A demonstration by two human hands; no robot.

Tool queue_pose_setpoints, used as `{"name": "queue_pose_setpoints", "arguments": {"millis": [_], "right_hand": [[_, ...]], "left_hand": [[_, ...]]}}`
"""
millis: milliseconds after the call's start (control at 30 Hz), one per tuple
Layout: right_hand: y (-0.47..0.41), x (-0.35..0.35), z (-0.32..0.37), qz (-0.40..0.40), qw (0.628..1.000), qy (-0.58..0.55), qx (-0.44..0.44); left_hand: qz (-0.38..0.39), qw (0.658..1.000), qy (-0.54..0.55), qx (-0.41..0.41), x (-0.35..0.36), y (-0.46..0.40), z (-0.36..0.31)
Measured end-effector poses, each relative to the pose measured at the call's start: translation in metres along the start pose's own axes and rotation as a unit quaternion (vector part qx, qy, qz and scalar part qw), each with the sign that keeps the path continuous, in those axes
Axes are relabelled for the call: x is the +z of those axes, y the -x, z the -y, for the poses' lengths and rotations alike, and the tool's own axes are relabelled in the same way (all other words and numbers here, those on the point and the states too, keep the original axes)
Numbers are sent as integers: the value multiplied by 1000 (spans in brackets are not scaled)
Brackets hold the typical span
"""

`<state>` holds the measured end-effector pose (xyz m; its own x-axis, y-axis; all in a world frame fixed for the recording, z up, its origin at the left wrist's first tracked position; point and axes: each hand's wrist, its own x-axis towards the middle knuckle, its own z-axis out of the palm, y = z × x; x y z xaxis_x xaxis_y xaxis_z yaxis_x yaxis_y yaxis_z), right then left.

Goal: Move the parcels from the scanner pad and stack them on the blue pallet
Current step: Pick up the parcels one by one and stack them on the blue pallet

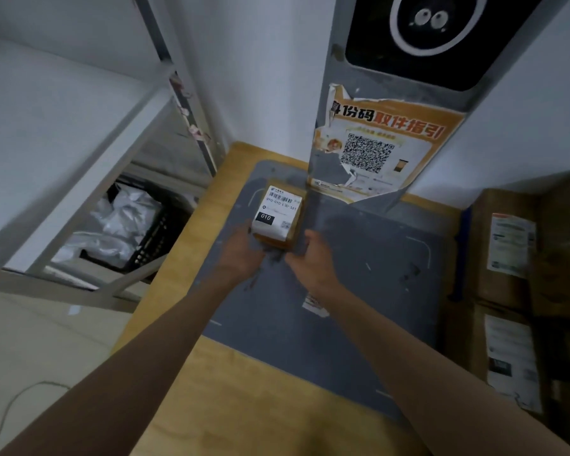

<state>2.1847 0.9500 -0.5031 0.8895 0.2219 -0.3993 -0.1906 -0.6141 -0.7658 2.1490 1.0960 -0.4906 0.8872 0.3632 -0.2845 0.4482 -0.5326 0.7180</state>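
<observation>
A brown cardboard parcel [278, 213] with a smooth white paper label is being observed on a matt grey scanner pad [336, 291], scuffed in places. A light wood-grain tabletop [224, 390] is being noted beneath. A torn, peeling paper poster [375, 149] is being recorded.

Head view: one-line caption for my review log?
Both hands, left and right, at a small labelled parcel on the grey scanner pad.

At far right we see an orange poster [372, 149] with a QR code; at left, a black crate [152, 238] holds white bags [119, 218].
</observation>
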Motion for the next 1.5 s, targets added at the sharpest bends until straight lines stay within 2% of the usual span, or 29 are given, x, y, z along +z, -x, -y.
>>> {"name": "queue_pose_setpoints", "arguments": {"millis": [133, 300, 433, 633, 733, 867, 1000, 1167, 1333, 1500], "right_hand": [[-7, 4, 2, -32, 999, -4, -18], [-21, -4, 4, -57, 992, 116, -9], [-22, -6, 5, -52, 984, 169, 14], [11, -19, -1, -4, 992, 126, 0], [47, -42, -4, 50, 990, 128, 9], [104, -83, -6, 95, 982, 165, 11], [155, -124, -9, 74, 983, 170, 12], [211, -166, -21, 29, 983, 181, 21], [259, -198, -37, -10, 984, 176, 35], [299, -225, -47, -49, 990, 132, 6]], "left_hand": [[33, 999, 32, 8, 14, 4, 0], [98, 993, 55, 36, 22, 13, 8], [160, 985, -34, 50, 13, 24, 20], [173, 973, -155, -11, -7, 42, 30], [182, 964, -193, -6, -21, 59, 24], [189, 964, -186, 30, -31, 91, -9], [239, 952, -155, 109, -20, 119, -55], [244, 939, -136, 202, 6, 156, -107], [275, 926, -102, 239, 29, 191, -141], [266, 918, -105, 274, 43, 215, -170]]}}
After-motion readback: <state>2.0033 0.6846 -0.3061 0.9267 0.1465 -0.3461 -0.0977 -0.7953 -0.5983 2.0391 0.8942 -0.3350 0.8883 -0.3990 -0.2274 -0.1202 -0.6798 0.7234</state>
